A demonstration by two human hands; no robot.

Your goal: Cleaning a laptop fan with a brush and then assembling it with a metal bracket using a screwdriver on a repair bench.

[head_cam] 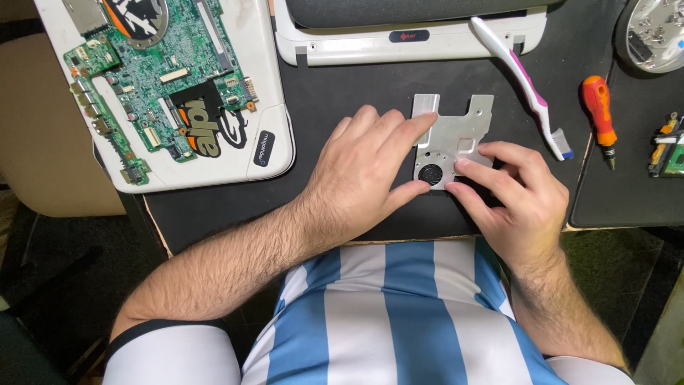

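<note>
A flat silver metal heatsink plate (456, 132) with a small round black fan (430, 173) lies on the black mat. My left hand (367, 167) rests on the plate's left side, index finger stretched along its upper left edge and thumb by the fan. My right hand (509, 192) touches the plate's lower right part with its fingertips and thumb. Both hands pinch the plate from the sides while it stays flat on the mat.
An opened white laptop base with a green circuit board (153, 68) lies at upper left. A white laptop lid frame (399, 36) sits at the top. A pink-and-white toothbrush (531, 89), an orange screwdriver (600, 114), a small circuit part (668, 146) and a clear round dish (652, 32) are at right.
</note>
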